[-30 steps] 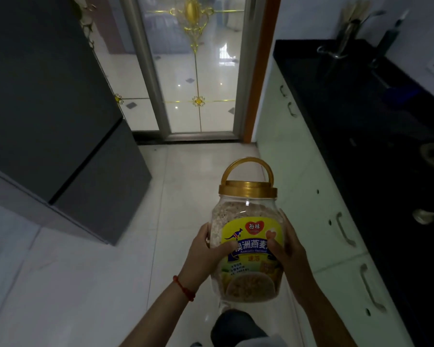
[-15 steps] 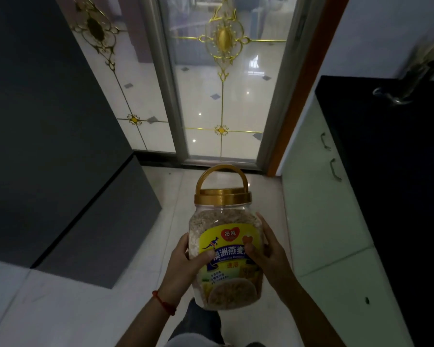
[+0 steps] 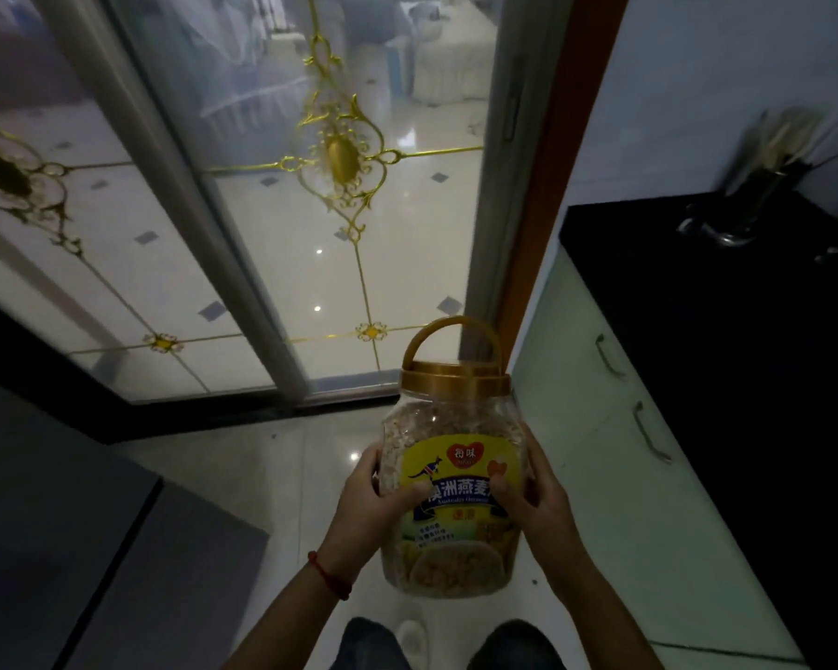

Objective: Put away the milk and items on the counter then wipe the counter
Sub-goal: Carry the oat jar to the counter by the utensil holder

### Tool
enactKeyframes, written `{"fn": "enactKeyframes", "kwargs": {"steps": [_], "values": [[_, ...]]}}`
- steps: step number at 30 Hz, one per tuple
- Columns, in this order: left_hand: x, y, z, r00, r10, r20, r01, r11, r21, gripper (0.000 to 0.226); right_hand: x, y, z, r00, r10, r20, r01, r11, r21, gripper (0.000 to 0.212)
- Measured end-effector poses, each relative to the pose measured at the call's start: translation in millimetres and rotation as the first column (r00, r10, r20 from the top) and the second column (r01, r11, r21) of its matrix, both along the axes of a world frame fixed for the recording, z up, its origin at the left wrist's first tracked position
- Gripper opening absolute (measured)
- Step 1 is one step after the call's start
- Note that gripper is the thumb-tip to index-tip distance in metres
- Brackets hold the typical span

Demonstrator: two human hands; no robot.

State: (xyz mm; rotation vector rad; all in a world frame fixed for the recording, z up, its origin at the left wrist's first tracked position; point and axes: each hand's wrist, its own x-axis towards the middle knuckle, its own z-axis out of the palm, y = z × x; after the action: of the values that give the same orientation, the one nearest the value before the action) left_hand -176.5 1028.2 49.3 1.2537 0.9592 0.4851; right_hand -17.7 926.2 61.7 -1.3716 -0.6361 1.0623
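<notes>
Where the pale glossy tiled floor [image 3: 243, 481] runs up to a glass sliding door with gold scrollwork [image 3: 339, 195], a black-topped table [image 3: 726, 360] lines the right wall over pale green cabinet fronts [image 3: 596, 456] with two curved metal handles. One blurred metal utensil holder [image 3: 755, 195] stands at its far end, and a dark grey cabinet [image 3: 69, 548] fills the left. One clear plastic oatmeal jar with a gold lid and yellow label [image 3: 456, 481] is held above the floor, between cabinet and table. It stands upright, long axis vertical, arched carry handle on top, label facing the person. Two hands hold it: the left hand [image 3: 364, 505], a red string on its wrist, and the right hand [image 3: 538, 495] each have their grip wrapped around its sides.
</notes>
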Motion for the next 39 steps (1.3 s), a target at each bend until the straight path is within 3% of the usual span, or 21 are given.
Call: {"fn": "enactKeyframes", "kwargs": {"steps": [8, 13, 22, 29, 33, 39], "values": [[122.1, 84.6, -10.0, 0.986, -0.167, -0.005, 0.167, 0.985, -0.033, 0.099, 107.7, 63.2, -6.8, 0.992, -0.125, -0.024, 0.125, 0.992, 0.004, 0.096], [202.0, 121.9, -7.6, 0.987, -0.158, 0.008, 0.158, 0.987, -0.024, 0.106, 188.8, 100.4, -11.7, 0.989, -0.148, -0.029, 0.149, 0.989, 0.013, 0.087], [324.5, 183.4, 6.3, 0.977, -0.206, 0.049, 0.205, 0.979, 0.017, 0.097, 312.6, 154.3, -6.3, 0.982, -0.186, -0.008, 0.187, 0.982, 0.019, 0.089], [421.7, 229.9, -3.7, 0.894, -0.443, 0.071, 0.443, 0.896, 0.017, 0.107, 381.4, 170.7, -14.0, 0.921, -0.386, -0.049, 0.388, 0.921, 0.027, 0.093], [476.0, 258.2, -4.7, 0.82, -0.566, 0.082, 0.567, 0.824, 0.022, 0.096, 419.2, 179.0, -12.4, 0.872, -0.487, -0.048, 0.488, 0.873, 0.016, 0.094], [540.6, 287.2, -6.1, 0.767, -0.634, 0.098, 0.634, 0.773, 0.037, 0.099, 470.8, 195.3, -5.2, 0.848, -0.53, -0.025, 0.53, 0.848, 0.003, 0.096]]}}
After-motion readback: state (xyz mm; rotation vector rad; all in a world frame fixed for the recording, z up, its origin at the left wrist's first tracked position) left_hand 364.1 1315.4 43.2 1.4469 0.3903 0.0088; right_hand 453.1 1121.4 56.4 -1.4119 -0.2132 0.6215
